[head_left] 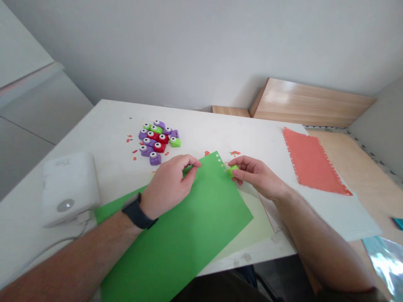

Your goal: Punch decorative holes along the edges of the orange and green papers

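Carefully pinched, the thumb and index finger of the left hand point(173, 182) hold the far edge of a green paper sheet point(189, 218) slanting across the middle of the surface point(201, 123) and past its near edge. A dark wristwatch point(138, 210) circles the left wrist. The right hand point(256, 174) is partly closed, its fingers curled around a lime-green craft punch point(233, 170) at the sheet's right edge, just beside a row of star-shaped holes near the far corner. Under the green sheet lies a pale green sheet point(248, 235). Toward the surface's far edge, left of centre, purple, red and green craft punches point(153, 135) stand clustered among paper bits. By the right edge rests a red-orange sheet point(315, 161) with notched borders; near the left edge sits a white device point(71, 180).
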Tool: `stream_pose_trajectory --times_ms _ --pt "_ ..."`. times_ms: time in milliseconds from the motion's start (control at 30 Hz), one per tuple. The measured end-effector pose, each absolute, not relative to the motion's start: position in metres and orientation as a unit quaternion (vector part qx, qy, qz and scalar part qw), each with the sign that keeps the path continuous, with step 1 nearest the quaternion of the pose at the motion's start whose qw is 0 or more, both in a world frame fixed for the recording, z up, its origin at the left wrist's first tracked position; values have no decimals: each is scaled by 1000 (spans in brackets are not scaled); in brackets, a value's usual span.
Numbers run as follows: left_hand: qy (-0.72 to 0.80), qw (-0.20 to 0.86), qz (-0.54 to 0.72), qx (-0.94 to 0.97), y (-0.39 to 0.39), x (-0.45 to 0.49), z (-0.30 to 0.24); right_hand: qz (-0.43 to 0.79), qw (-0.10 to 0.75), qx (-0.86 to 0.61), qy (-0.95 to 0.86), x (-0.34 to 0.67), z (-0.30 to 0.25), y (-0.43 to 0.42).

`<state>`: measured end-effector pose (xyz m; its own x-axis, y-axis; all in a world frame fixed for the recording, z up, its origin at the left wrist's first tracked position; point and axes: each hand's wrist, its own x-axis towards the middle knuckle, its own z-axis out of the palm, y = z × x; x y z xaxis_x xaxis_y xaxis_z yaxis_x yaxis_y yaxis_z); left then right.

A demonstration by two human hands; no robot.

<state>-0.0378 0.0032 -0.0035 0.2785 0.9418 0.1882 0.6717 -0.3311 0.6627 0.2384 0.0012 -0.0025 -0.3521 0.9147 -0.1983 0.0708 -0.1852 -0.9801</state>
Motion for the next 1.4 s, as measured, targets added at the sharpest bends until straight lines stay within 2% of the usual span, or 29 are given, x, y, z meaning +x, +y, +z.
stream_pose_trajectory --times_ms 1400 --pt "532 235 277 765 2 -37 -2 616 341 -448 -550 236 1 1"
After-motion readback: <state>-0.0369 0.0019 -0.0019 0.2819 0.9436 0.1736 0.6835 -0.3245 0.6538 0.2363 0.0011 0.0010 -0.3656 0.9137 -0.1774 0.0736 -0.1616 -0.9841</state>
